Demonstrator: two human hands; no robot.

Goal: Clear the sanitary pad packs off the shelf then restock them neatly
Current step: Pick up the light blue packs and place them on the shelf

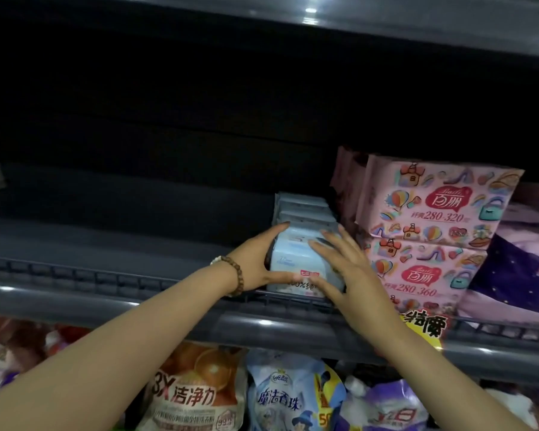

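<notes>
Forearms are stretched up from the lower frame. At centre, on the shelf (75,297), the row of blue pad packs (299,244) is clasped by the left hand (255,262) and pressed by the flat, unclenched right hand (346,275). Packs could be toppled by uneven squeezing.

View: one wide-angle camera, worn on the head.
Stands: before the shelf (168,293), right of its middle.
Faces: forward into the dark bay, about level with it; pouches (196,396) below line the bottom edge.
Nearness: close; left hand (255,262) and right hand (349,275) reach the blue pack (296,259) at the shelf's front edge.
</notes>
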